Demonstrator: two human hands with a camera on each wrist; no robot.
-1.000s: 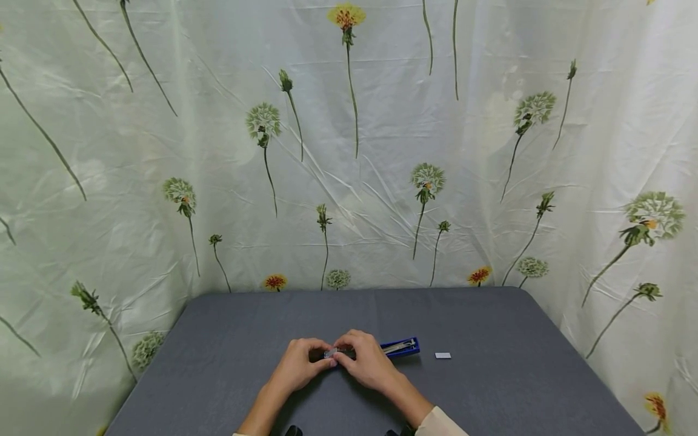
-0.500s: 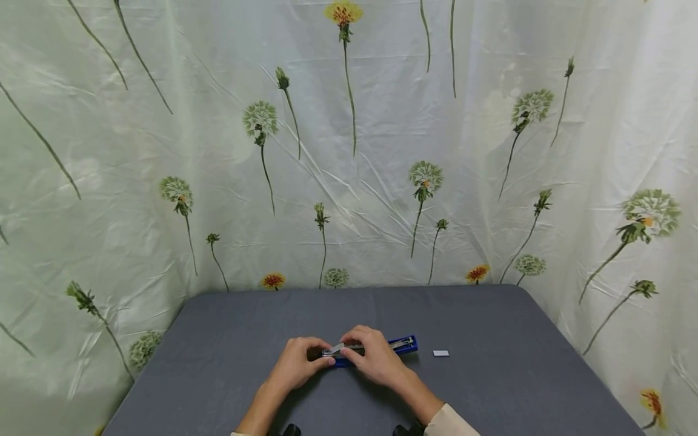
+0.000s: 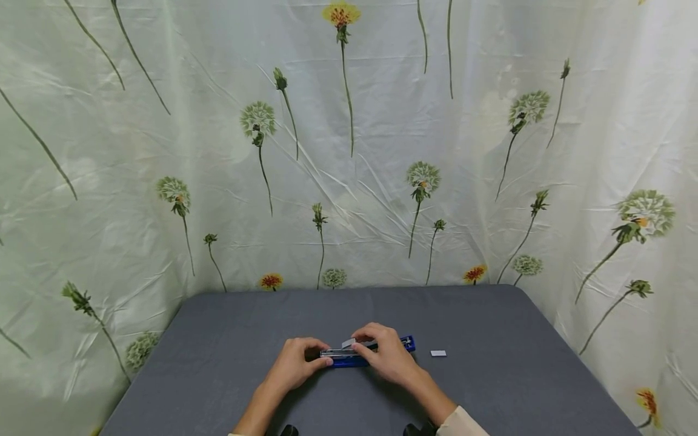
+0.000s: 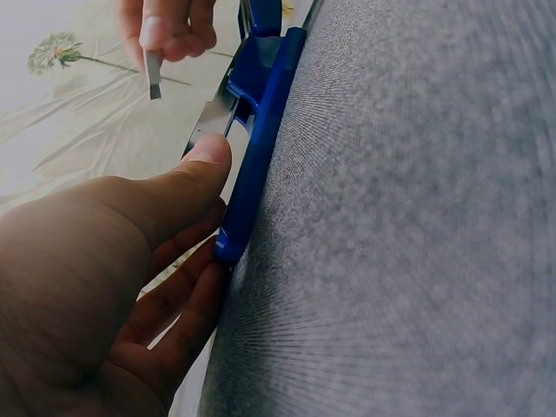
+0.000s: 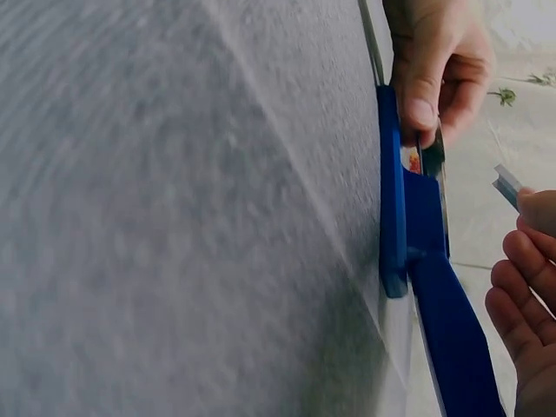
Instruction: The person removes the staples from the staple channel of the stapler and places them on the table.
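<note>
A blue stapler (image 3: 351, 362) lies on the grey table, its top arm swung back to the right and its metal staple channel (image 3: 335, 353) exposed. My left hand (image 3: 294, 365) holds the stapler's left end, thumb against the metal channel (image 4: 208, 122) and fingers by the tip of the blue base (image 4: 261, 161). Between thumb and fingers, my right hand (image 3: 388, 354) pinches a short strip of staples (image 3: 348, 343). The strip (image 5: 507, 184) is held above the channel and apart from it, as the right wrist view shows.
A second small strip of staples (image 3: 438, 353) lies on the table to the right of the stapler. The grey cloth-covered table (image 3: 245, 321) ends at a flower-printed curtain (image 3: 371, 230) behind.
My right hand has moved right and up, away from my left hand, carrying the strip of staples off the channel. More of the stapler now shows. My left hand keeps its hold.
</note>
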